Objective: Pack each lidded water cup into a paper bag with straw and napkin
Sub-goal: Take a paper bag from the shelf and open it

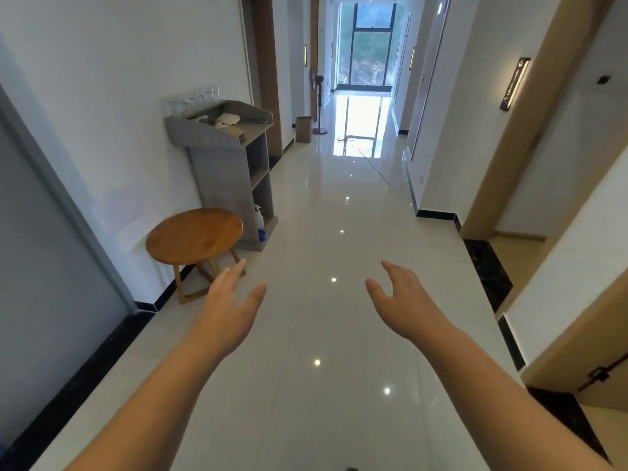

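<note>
Both hands were held out empty: left hand [234,300] and right hand [401,294], fingers spread loose, nothing gripped. Clear cups [193,98] were lined along the back of the grey stand [231,171], well beyond and left of the left fingertips [242,263]. Lids could not be made out. A closer, square approach was called for before any reach, with the round wooden table [195,234] skirted.

- We see a glossy tiled floor [339,334]; on it, at the left wall, a grey stand [231,171] and, just nearer, a round wooden table [193,234].
- On the stand's top we make out clear cups [200,96] along the far edge and paper pieces [228,120].
- Far off, a brown bin [303,129] stands on the floor.
</note>
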